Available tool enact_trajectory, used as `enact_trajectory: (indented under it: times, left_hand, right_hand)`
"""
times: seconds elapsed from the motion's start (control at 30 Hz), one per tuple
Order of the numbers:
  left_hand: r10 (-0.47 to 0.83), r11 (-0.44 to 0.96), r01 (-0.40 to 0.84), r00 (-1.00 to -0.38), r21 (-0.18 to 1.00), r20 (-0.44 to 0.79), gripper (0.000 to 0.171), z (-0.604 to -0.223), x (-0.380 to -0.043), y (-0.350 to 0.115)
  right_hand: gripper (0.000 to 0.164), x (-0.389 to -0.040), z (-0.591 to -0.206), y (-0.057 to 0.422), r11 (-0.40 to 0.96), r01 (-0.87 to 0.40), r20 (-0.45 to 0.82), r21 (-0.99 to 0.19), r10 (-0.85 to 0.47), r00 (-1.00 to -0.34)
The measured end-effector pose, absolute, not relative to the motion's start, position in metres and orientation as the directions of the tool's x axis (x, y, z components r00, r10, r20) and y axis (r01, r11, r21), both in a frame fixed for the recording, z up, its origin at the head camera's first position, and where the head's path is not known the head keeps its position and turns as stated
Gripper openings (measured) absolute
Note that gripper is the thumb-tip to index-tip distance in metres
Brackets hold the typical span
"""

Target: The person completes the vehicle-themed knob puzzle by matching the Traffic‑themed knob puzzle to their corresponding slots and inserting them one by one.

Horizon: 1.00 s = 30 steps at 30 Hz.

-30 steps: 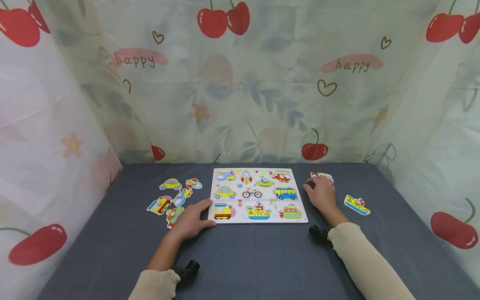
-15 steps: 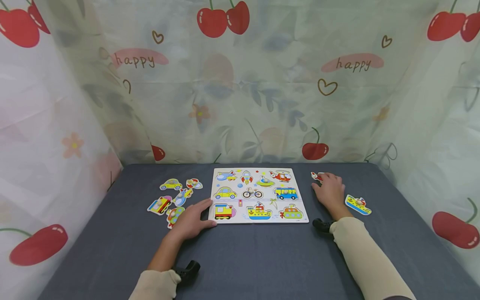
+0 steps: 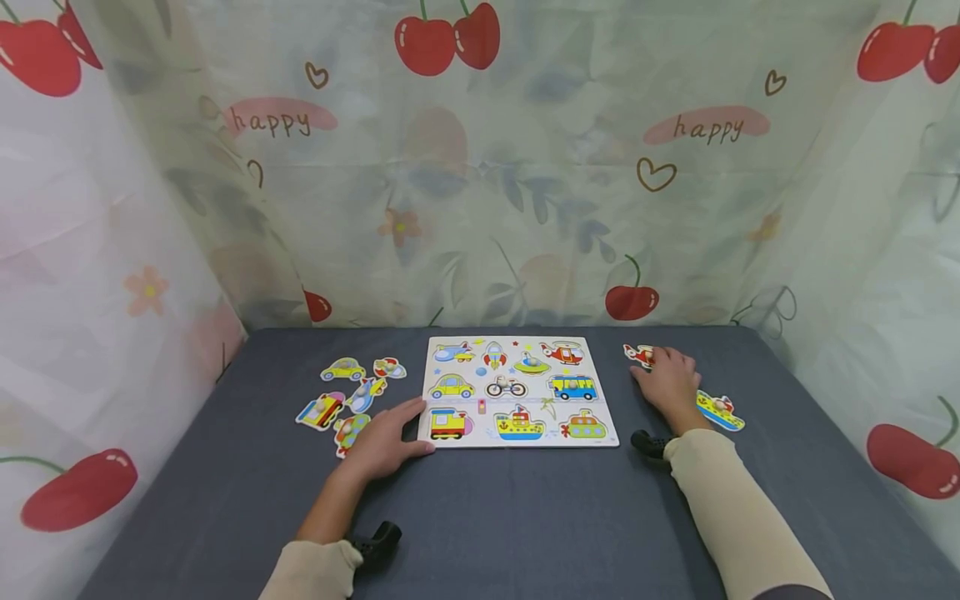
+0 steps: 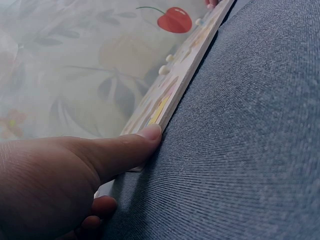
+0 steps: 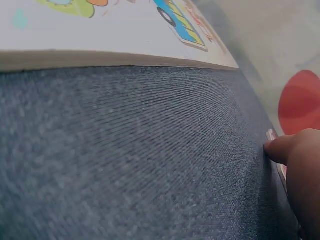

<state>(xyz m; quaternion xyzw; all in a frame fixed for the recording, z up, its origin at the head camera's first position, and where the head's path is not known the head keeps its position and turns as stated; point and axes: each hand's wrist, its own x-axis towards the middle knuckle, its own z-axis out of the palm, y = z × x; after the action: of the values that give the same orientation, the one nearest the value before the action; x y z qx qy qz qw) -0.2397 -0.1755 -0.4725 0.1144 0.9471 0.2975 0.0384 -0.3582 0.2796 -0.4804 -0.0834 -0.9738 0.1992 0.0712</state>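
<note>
A white puzzle board (image 3: 521,447) printed with vehicles lies flat on the table. My left hand (image 3: 384,443) touches its near left corner, with the thumb on the front edge and the fingers along the left side. In the left wrist view, that thumb (image 4: 122,152) meets the board's edge. My right hand (image 3: 667,382) is low over a helicopter puzzle piece (image 3: 636,355), whose red tail end shows beside it while the rest is covered. The fingertips are hidden from the head view. A ship puzzle piece (image 3: 722,411) lies just right of this hand.
Loose puzzle pieces lie left of the board: a yellow car (image 3: 343,369), a train (image 3: 319,411), a plane (image 3: 366,395), a green submarine (image 3: 349,432) and a small red-and-white one (image 3: 390,367). A bus (image 5: 186,25) on the board looks raised. Printed curtains (image 3: 480,208) enclose the table.
My right hand has shifted right over the helicopter piece, uncovering its tail end and now hiding part of the ship. The left hand and the board stay in place.
</note>
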Motion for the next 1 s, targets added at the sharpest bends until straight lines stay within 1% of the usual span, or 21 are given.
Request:
enact_trajectory:
  times: [0.13, 0.37, 0.5, 0.73, 1.0]
  left_hand:
    - [0.243, 0.792, 0.199, -0.970, 0.576, 0.002, 0.073, -0.473, -0.240, -0.175]
    - [0.231, 0.795, 0.187, -0.973, 0.577, -0.003, 0.073, -0.472, -0.239, -0.176]
    - [0.234, 0.797, 0.189, -0.972, 0.573, -0.004, 0.073, -0.472, -0.239, -0.175]
    - [0.231, 0.800, 0.184, -0.973, 0.572, -0.010, 0.073, -0.472, -0.239, -0.175]
    - [0.227, 0.803, 0.182, -0.974, 0.567, -0.009, 0.073, -0.471, -0.239, -0.174]
  right_hand:
    - [0.058, -0.357, -0.480, 0.280, 0.898, 0.145, 0.114, -0.416, 0.209, -0.971]
    - [0.044, -0.356, -0.482, 0.275, 0.876, 0.142, 0.180, -0.461, 0.249, -0.952]
    - [0.041, -0.356, -0.485, 0.272, 0.864, 0.142, 0.199, -0.483, 0.267, -0.943]
    - [0.027, -0.356, -0.487, 0.267, 0.842, 0.129, 0.242, -0.523, 0.291, -0.926]
    - [0.022, -0.360, -0.485, 0.258, 0.840, 0.118, 0.272, -0.529, 0.300, -0.914]
